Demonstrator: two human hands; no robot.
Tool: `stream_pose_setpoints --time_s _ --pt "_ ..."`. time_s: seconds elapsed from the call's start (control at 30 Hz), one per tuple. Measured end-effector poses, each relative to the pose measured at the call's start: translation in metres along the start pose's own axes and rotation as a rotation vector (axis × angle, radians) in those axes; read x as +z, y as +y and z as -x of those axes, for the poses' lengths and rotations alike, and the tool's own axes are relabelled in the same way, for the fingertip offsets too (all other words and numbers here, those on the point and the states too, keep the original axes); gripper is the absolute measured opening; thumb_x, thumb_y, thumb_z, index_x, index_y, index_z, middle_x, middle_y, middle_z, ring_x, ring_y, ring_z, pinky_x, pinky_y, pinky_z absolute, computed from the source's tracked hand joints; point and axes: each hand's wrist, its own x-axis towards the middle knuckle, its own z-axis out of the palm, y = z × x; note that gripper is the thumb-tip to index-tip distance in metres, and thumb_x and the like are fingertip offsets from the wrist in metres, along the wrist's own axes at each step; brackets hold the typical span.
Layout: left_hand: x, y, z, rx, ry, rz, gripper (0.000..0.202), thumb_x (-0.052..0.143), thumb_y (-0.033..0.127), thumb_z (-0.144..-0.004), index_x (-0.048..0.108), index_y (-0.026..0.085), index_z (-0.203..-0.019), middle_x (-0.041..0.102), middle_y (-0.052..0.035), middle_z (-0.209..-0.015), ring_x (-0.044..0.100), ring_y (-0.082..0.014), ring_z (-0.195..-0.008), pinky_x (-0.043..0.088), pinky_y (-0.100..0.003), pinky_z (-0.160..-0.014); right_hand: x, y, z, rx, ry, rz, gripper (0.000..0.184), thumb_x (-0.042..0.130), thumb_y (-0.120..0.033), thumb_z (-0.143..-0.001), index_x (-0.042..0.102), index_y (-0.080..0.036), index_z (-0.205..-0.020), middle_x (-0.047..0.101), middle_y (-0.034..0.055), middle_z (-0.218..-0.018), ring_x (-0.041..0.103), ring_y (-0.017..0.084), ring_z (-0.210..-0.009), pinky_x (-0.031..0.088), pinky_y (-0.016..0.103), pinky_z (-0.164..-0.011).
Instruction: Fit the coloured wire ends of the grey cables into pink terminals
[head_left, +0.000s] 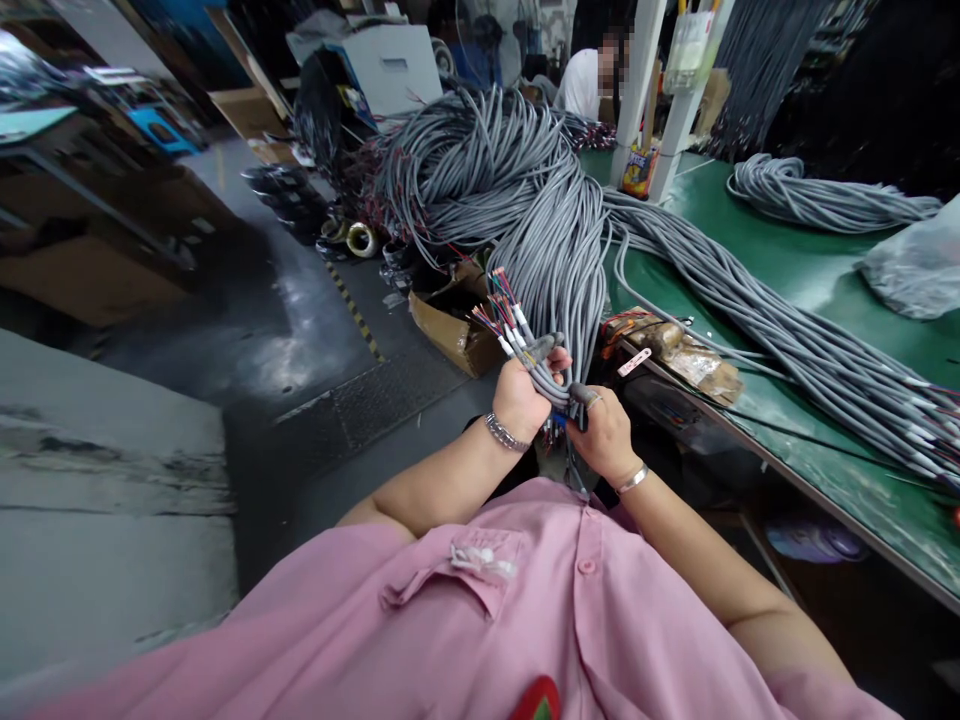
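My left hand (525,390) is wrapped round a bunch of grey cables (544,375) whose stripped ends, with coloured wires and white sleeves, fan out above the fist. Close beside it, my right hand (602,425) grips the same bunch lower down, thumb and fingers closed. Dark coverings show on some fingertips of both hands. A small blue and black piece shows by the right fingers; I cannot make out what it is. Just beyond my hands, a thick hank of grey cables (551,240) hangs over the table edge.
More grey cables (742,290) stretch along the green table (810,400) at right, near a coiled bundle (825,195) and a plastic bag (919,260). An open cardboard box (457,335) stands on the floor. A white post (637,90) rises from the table; a person (581,85) is behind.
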Motion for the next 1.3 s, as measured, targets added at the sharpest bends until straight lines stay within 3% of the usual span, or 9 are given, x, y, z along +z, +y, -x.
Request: stream_pose_setpoints --time_s 0.23,0.37,0.5,0.7,0.83,0.93,1.03,1.17,1.3 --pt "-0.002 0.008 -0.002 0.020 -0.036 -0.009 0.011 0.058 0.023 -0.072 0.065 0.014 -0.074 0.058 0.0000 -0.052 0.058 -0.0123 -0.053 0.041 -0.023 -0.051 0.012 0.004 -0.001 -0.053 -0.058 0.126 0.046 0.051 -0.015 -0.082 0.052 -0.017 -0.128 0.063 0.0116 -0.094 0.057 0.025 -0.084 0.049 0.037 -0.073" --pt "-0.014 0.016 -0.006 0.016 -0.079 0.016 0.011 0.058 0.022 -0.073 0.065 0.014 -0.072 0.042 0.0044 -0.042 0.046 -0.0097 -0.043 0.039 -0.023 -0.048 0.009 0.004 -0.002 -0.127 -0.093 0.103 0.048 0.046 -0.012 -0.086 0.049 -0.018 -0.133 0.065 0.0124 -0.105 0.059 0.024 -0.091 0.050 0.038 -0.080" --pt "-0.020 0.027 -0.008 -0.001 -0.068 0.036 0.011 0.060 0.023 -0.074 0.062 0.015 -0.067 0.037 0.0051 -0.043 0.044 -0.0094 -0.043 0.038 -0.023 -0.048 0.009 0.011 0.001 -0.158 -0.154 0.064 0.045 0.043 -0.009 -0.088 0.052 -0.018 -0.131 0.067 0.0118 -0.105 0.060 0.024 -0.096 0.049 0.038 -0.086" --pt "-0.028 0.062 -0.012 0.010 -0.121 0.055 0.018 0.053 0.021 -0.078 0.059 0.015 -0.062 0.034 0.0047 -0.044 0.041 -0.0083 -0.041 0.035 -0.022 -0.046 0.004 0.039 0.024 -0.123 -0.261 0.089 0.033 0.046 -0.007 -0.086 0.065 -0.021 -0.110 0.067 0.0107 -0.110 0.059 0.024 -0.103 0.049 0.041 -0.089" --pt "-0.037 0.078 -0.014 0.050 -0.168 -0.011 0.017 0.054 0.022 -0.080 0.066 0.014 -0.071 0.031 0.0061 -0.041 0.038 -0.0074 -0.038 0.033 -0.022 -0.044 -0.011 0.047 0.040 -0.066 -0.266 -0.017 0.033 0.051 -0.013 -0.085 0.063 -0.021 -0.115 0.063 0.0122 -0.118 0.055 0.027 -0.114 0.049 0.045 -0.094" --pt "-0.043 0.060 -0.012 0.104 -0.220 -0.131 0.010 0.065 0.022 -0.072 0.070 0.013 -0.074 0.035 0.0065 -0.038 0.036 -0.0062 -0.036 0.031 -0.021 -0.042 -0.023 0.039 0.042 -0.024 -0.227 -0.157 0.040 0.050 -0.021 -0.089 0.054 -0.023 -0.129 0.059 0.0130 -0.125 0.054 0.027 -0.117 0.047 0.048 -0.098" --pt "-0.043 0.024 -0.009 0.175 -0.286 -0.318 0.016 0.078 0.020 -0.062 0.072 0.013 -0.075 0.056 0.0020 -0.050 0.037 -0.0032 -0.037 0.030 -0.020 -0.040 -0.028 0.029 0.036 0.018 -0.188 -0.277 0.042 0.049 -0.028 -0.092 0.051 -0.023 -0.133 0.060 0.0129 -0.122 0.056 0.027 -0.113 0.048 0.047 -0.096" --pt "-0.035 -0.013 -0.005 0.153 -0.400 -0.530 0.025 0.080 0.028 -0.066 0.076 0.013 -0.085 0.071 -0.0063 -0.070 0.058 -0.0106 -0.054 0.040 -0.022 -0.049 -0.025 0.022 0.021 0.125 -0.168 -0.320 0.031 0.042 -0.034 -0.096 0.061 -0.024 -0.119 0.067 0.0100 -0.105 0.061 0.024 -0.096 0.050 0.040 -0.086" --pt "-0.025 -0.022 -0.007 0.128 -0.459 -0.531 0.034 0.081 0.034 -0.067 0.077 0.015 -0.094 0.074 -0.0087 -0.083 0.064 -0.0156 -0.067 0.048 -0.026 -0.060 -0.014 0.021 0.016 0.161 -0.210 -0.261 0.030 0.041 -0.039 -0.097 0.066 -0.022 -0.099 0.067 0.0087 -0.092 0.058 0.023 -0.085 0.049 0.037 -0.077"
